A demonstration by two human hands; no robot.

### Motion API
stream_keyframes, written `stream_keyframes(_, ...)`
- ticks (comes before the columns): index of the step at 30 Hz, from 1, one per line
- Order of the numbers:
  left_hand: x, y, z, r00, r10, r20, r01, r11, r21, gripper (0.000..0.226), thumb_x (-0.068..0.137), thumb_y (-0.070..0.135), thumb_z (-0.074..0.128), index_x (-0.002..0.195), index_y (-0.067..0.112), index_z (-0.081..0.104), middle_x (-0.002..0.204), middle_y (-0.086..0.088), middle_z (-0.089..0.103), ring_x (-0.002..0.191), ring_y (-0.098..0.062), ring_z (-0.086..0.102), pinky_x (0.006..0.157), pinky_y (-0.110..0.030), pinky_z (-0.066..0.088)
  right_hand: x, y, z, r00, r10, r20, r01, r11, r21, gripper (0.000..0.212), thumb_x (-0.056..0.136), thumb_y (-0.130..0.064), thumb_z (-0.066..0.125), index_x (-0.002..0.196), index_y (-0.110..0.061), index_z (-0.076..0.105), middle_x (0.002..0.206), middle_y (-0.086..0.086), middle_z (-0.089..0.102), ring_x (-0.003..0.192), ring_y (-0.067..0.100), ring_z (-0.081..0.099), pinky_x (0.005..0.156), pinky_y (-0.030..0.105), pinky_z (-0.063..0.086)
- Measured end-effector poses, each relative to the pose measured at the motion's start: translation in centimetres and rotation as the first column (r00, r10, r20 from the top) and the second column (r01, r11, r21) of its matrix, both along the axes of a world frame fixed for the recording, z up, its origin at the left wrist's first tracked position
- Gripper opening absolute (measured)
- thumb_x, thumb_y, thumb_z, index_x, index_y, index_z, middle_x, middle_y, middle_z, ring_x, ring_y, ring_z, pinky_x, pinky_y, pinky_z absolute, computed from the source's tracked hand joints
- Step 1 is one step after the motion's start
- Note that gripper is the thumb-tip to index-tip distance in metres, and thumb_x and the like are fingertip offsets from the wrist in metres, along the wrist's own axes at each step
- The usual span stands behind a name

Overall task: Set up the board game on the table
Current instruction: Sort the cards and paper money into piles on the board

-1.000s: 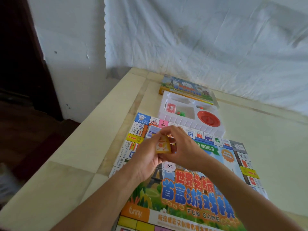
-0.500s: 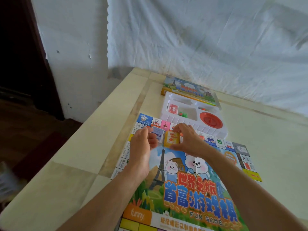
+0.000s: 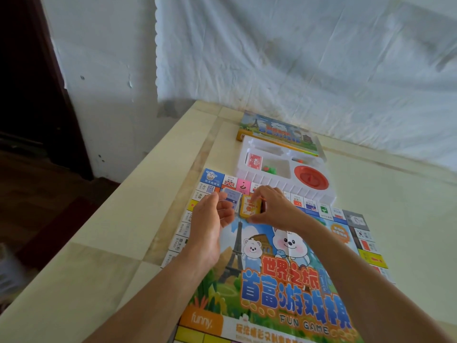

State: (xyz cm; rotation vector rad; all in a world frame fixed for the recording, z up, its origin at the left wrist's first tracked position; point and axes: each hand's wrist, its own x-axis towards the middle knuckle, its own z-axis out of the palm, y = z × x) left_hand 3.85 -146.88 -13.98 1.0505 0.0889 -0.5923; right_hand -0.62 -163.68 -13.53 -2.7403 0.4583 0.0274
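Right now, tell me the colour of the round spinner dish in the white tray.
Red, sitting in the white tray; the spinner dish shows clearly in the head view.

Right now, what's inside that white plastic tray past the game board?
The white tray holds a red card stack, small green pieces and a red round spinner. Its far compartments are mostly hidden by their walls.

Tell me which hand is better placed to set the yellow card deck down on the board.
Right. The right hand already grips the yellow card deck just above the game board, while the left hand is open beside it, holding nothing.
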Motion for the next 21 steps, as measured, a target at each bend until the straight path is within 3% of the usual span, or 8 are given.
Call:
stream_keyframes(4,0.1,0.0,0.0,0.999,0.001,0.035,-0.001,1.0,0.01,0.023,0.099,0.015,0.042,0.094,0.008,0.063,0.071,-0.005,0.06,0.058,-0.013,0.056,0.059,-0.023,0.05,-0.1,-0.1,0.1,1.0,0.0,0.002,0.0,1.0,0.03,0.045,0.076,-0.036,0.075,0.11,-0.021,0.049,0.113,-0.006,0.046,0.107,0.013,0.039,0.087,0.027,0.035)
stream_keyframes(7,-0.1,0.0,0.0,0.989,0.005,0.146,-0.009,1.0,0.028,0.023,0.099,0.013,0.04,0.096,0.007,0.061,0.075,-0.007,0.061,0.063,-0.014,0.057,0.064,-0.027,0.05,-0.3,-0.7,1.4,0.982,-0.118,0.145,0.087,0.975,0.204,0.032,0.084,-0.023,0.069,0.112,-0.016,0.056,0.111,-0.005,0.051,0.105,0.012,0.047,0.087,0.026,0.039)
stream_keyframes(9,-0.3,0.0,0.4,0.976,0.02,0.219,-0.028,0.999,0.031,0.023,0.1,0.012,0.039,0.095,0.007,0.061,0.079,-0.009,0.061,0.068,-0.016,0.058,0.066,-0.029,0.05,-0.2,-1.7,3.0,0.932,-0.262,0.249,0.167,0.924,0.344,0.017,0.088,-0.01,0.063,0.105,-0.01,0.059,0.101,-0.001,0.059,0.093,0.013,0.055,0.077,0.022,0.043)
stream_keyframes(12,0.0,-0.5,1.5,0.964,0.034,0.265,-0.056,0.996,0.075,0.026,0.101,0.012,0.038,0.091,0.009,0.062,0.081,-0.008,0.062,0.068,-0.014,0.057,0.062,-0.023,0.049,0.0,-3.7,5.3,0.801,-0.544,0.25,0.274,0.705,0.655,0.018,0.089,0.007,0.051,0.088,-0.009,0.059,0.083,0.008,0.064,0.069,0.018,0.057,0.06,0.023,0.045)
stream_keyframes(14,0.9,-1.3,2.5,0.952,0.006,0.306,-0.052,0.989,0.14,0.026,0.098,0.007,0.037,0.09,0.011,0.061,0.078,-0.005,0.062,0.065,-0.014,0.054,0.053,-0.017,0.048,0.2,-4.9,6.3,0.732,-0.665,0.148,0.296,0.506,0.81,0.018,0.089,0.01,0.045,0.09,-0.003,0.058,0.079,0.014,0.064,0.061,0.021,0.058,0.056,0.026,0.047)
stream_keyframes(16,2.4,-2.6,3.4,0.924,-0.074,0.375,-0.02,0.97,0.241,0.027,0.093,0.002,0.038,0.088,0.015,0.061,0.079,-0.003,0.062,0.067,-0.015,0.054,0.056,-0.02,0.046,0.8,-5.7,6.8,0.707,-0.706,0.046,0.287,0.345,0.894,0.017,0.091,0.006,0.041,0.095,0.0,0.056,0.082,0.018,0.063,0.06,0.024,0.059,0.054,0.027,0.05)
stream_keyframes(18,4.3,-4.4,4.1,0.866,-0.189,0.463,0.011,0.933,0.36,0.03,0.091,0.001,0.038,0.09,0.017,0.063,0.089,-0.002,0.064,0.079,-0.018,0.056,0.071,-0.028,0.046,2.0,-6.0,7.0,0.713,-0.702,-0.004,0.277,0.276,0.92,0.014,0.092,0.005,0.042,0.098,0.003,0.054,0.081,0.019,0.061,0.06,0.025,0.059,0.05,0.027,0.052)
stream_keyframes(21,7.4,-7.7,4.7,0.697,-0.396,0.598,-0.026,0.819,0.573,0.034,0.094,0.004,0.037,0.111,0.016,0.064,0.116,-0.003,0.064,0.106,-0.02,0.058,0.088,-0.029,0.045,4.6,-6.0,6.6,0.722,-0.69,-0.047,0.296,0.246,0.923,0.012,0.092,0.01,0.04,0.093,0.004,0.05,0.073,0.017,0.054,0.053,0.025,0.06,0.041,0.025,0.051)
